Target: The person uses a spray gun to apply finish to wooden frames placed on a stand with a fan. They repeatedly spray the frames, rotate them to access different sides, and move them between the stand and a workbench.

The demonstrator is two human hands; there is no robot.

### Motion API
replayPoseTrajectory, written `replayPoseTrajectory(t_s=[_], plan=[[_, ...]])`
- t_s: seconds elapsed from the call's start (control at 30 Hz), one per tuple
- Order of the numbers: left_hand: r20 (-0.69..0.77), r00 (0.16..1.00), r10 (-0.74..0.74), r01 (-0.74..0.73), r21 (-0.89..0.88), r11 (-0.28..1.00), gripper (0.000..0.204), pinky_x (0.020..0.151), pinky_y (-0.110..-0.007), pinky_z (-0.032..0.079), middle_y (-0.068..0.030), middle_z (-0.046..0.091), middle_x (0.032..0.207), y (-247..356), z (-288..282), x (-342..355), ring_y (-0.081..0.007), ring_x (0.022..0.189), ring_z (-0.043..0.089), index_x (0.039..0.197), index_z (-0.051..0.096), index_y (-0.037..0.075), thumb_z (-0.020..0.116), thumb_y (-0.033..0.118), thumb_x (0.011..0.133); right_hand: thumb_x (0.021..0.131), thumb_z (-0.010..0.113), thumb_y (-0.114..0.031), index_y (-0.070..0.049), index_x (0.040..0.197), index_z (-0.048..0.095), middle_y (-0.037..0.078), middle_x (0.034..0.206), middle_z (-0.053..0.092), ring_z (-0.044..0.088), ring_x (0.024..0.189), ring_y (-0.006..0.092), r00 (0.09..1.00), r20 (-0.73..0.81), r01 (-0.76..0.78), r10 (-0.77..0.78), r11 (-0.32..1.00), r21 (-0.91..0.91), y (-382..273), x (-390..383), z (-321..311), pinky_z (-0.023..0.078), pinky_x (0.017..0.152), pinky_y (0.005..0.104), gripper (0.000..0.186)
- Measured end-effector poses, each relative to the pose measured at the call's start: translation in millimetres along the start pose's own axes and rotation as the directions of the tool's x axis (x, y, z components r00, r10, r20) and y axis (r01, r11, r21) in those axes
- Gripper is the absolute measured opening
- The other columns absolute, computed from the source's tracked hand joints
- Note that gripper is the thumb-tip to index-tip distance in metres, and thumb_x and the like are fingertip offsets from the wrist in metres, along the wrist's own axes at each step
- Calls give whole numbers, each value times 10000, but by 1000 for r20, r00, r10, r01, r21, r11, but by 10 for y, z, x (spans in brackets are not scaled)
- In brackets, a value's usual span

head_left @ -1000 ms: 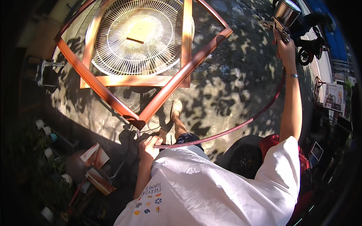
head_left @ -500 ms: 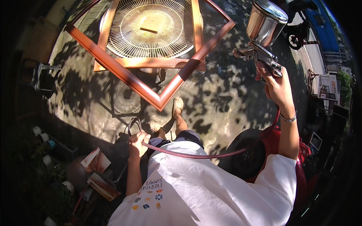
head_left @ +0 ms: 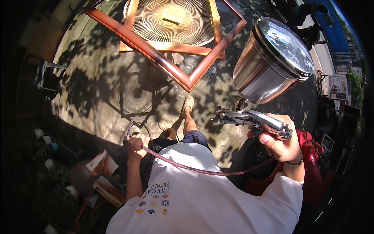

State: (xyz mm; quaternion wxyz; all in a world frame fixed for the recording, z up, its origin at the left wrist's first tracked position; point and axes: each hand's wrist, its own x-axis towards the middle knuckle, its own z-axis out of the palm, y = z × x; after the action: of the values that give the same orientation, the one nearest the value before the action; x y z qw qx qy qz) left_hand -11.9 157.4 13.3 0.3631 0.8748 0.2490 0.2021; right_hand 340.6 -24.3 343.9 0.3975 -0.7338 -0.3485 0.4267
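The brown frame (head_left: pixel 161 65) lies far, overlapping in view a paler frame (head_left: pixel 183 48) at the grille (head_left: pixel 154 27); its visible sides look evenly coloured, so the coat seems well along, though what is left cannot be told; no spray shows; the gun (head_left: pixel 253 117) is near right, apart from the frame, the right hand's (head_left: pixel 283 144) fingers wrapped round its handle; the left hand's (head_left: pixel 138 145) fingers close on the hose (head_left: pixel 194 170); lettering marks the shirt (head_left: pixel 210 187), gun and far-right board (head_left: pixel 338 86).

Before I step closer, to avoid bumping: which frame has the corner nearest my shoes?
The darker red-brown frame; the lighter orange frame lies farther away.
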Motion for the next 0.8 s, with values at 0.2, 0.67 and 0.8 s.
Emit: replayPoseTrajectory(t_s=[0.2, 0.67, 0.8], plan=[[74, 997, -31, 28, 37, 999, 316, 537, -428, 366, -125, 468, 603, 186, -44, 148, -332, 557, 505, 625, 456, 33, 638, 156, 852, 918, 691, -183, 18, 860, 600, -33, 697, 542, 463, 640, 39, 972, -228, -71, 48, 993, -95, 260, 385, -276, 396, 573, 231, 229], [29, 993, -110, 107, 89, 990, 118, 566, -436, 454, -125, 590, 685, 1021, 393, 781, -353, 628, 594, 743, 580, 25, 631, 90, 827, 947, 603, -444, -38, 782, 596, 7, 607, 570, 447, 338, 87, 828, -560, -117, -34, 966, -232, 1558, 2308, -2533, 304, 319, 260, 439], [47, 983, -176, 170, 103, 980, 90, 547, -419, 452, -116, 583, 675, 1167, 526, 914, -335, 612, 599, 746, 583, 35, 643, 58, 809, 945, 607, -408, -31, 685, 607, 10, 563, 572, 472, 347, 103, 719, -688, -56, -100, 978, -200, 2016, 2666, -2993, 316, 345, 283, 458]])
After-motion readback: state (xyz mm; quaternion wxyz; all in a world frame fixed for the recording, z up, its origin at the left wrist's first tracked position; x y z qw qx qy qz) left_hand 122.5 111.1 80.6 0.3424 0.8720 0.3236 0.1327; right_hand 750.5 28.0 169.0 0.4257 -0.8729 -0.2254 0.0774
